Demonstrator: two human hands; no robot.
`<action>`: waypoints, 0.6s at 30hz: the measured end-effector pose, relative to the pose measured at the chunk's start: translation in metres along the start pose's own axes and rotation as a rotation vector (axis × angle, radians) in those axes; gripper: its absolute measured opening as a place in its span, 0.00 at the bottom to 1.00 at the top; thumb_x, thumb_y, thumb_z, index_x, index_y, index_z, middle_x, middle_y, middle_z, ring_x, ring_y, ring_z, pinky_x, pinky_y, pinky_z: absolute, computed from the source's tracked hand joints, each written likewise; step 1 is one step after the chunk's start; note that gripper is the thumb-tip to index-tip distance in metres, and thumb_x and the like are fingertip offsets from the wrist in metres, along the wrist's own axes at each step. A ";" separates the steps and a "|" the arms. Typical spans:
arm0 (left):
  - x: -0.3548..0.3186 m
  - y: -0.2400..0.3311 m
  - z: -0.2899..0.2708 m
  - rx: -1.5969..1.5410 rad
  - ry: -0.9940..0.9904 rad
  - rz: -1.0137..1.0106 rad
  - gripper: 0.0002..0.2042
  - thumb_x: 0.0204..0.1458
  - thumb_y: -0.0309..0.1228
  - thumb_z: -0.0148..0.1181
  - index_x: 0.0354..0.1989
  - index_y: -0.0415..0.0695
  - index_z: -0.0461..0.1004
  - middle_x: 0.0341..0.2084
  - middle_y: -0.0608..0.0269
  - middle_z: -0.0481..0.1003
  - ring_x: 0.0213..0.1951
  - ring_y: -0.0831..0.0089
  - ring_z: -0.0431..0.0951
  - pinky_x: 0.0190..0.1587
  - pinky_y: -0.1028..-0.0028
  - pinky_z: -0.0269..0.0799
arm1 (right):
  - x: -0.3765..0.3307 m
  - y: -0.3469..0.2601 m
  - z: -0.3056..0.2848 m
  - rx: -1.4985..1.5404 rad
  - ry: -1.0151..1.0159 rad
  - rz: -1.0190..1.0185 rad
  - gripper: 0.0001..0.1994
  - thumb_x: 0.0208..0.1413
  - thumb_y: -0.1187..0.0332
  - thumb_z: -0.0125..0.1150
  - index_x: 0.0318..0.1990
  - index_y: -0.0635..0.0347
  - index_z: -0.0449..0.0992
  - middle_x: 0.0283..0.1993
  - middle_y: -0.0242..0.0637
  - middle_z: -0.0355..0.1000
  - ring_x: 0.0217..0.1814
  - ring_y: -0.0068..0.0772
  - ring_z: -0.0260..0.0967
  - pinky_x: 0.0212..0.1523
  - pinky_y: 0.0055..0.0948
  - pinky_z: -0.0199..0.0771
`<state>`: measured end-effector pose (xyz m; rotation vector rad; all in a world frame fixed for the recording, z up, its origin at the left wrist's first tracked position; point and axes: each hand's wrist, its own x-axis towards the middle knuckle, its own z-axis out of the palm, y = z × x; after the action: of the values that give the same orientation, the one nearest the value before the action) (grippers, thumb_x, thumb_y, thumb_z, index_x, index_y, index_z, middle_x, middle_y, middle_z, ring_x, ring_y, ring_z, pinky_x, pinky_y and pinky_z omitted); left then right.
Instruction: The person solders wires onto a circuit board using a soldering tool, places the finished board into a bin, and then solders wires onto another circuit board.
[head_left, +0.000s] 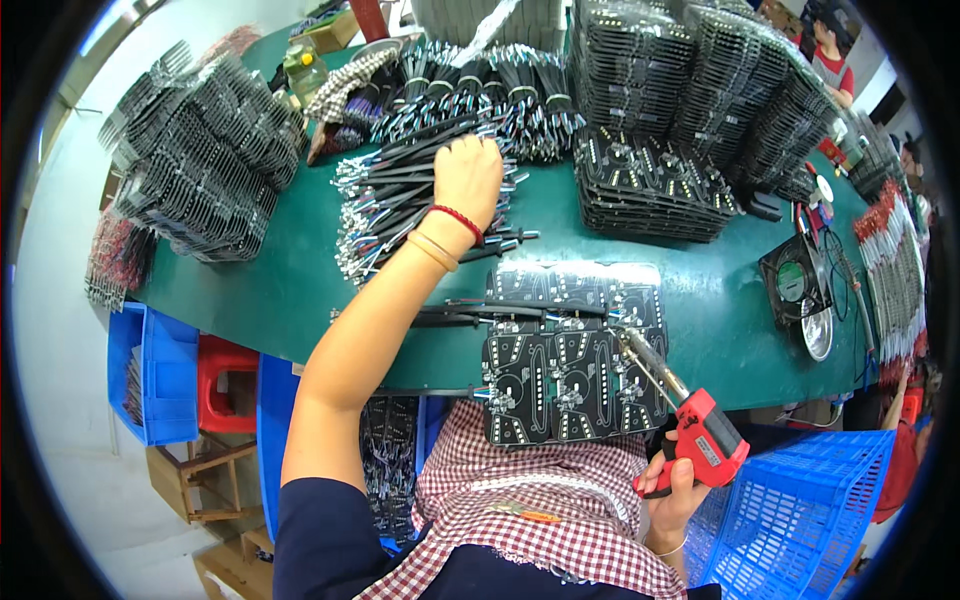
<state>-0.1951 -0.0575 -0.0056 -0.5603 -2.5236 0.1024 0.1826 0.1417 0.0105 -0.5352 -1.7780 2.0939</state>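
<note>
My left hand (468, 180) reaches over a pile of short black cables (400, 190) with bare wire ends. Its fingers are curled down into the pile, and their tips are hidden, so what they pinch does not show. In my right hand (677, 490) is a red soldering gun (708, 438), its metal tip pointing up and left over a panel of black circuit boards (548, 385). The panel lies at the table's near edge, in front of my checked apron. A few black cables (520, 309) lie across the panel, reaching out past its left side.
Tall stacks of circuit boards stand on the green table (250, 315) at left (215, 150) and far right (690, 80). Bundled cables (480, 85) sit at the back. A small fan (795, 280) is at right. Blue crates (800, 515) flank me. Other people are visible at far right.
</note>
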 end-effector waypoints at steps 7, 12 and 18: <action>0.003 -0.005 -0.008 -0.161 -0.078 -0.029 0.05 0.48 0.25 0.52 0.34 0.42 0.69 0.26 0.54 0.76 0.31 0.59 0.78 0.33 0.63 0.73 | -0.003 0.003 -0.009 0.058 0.031 0.004 0.22 0.59 0.57 0.53 0.49 0.70 0.63 0.18 0.38 0.64 0.13 0.22 0.59 0.14 0.22 0.67; -0.003 -0.005 -0.035 -0.752 0.173 0.009 0.08 0.52 0.17 0.47 0.38 0.42 0.68 0.31 0.51 0.69 0.32 0.48 0.73 0.33 0.58 0.69 | -0.001 -0.003 -0.009 0.088 0.060 0.007 0.22 0.58 0.57 0.54 0.49 0.69 0.63 0.19 0.37 0.65 0.14 0.23 0.60 0.16 0.23 0.65; -0.039 0.007 -0.045 -0.731 -0.121 0.319 0.09 0.48 0.26 0.59 0.39 0.44 0.72 0.33 0.58 0.69 0.40 0.59 0.70 0.42 0.64 0.67 | 0.001 -0.010 -0.006 0.082 0.088 0.074 0.23 0.59 0.56 0.54 0.50 0.68 0.64 0.21 0.37 0.65 0.16 0.23 0.60 0.18 0.23 0.66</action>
<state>-0.1391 -0.0688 0.0115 -1.2663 -2.5190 -0.7145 0.1847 0.1487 0.0199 -0.6693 -1.6403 2.1463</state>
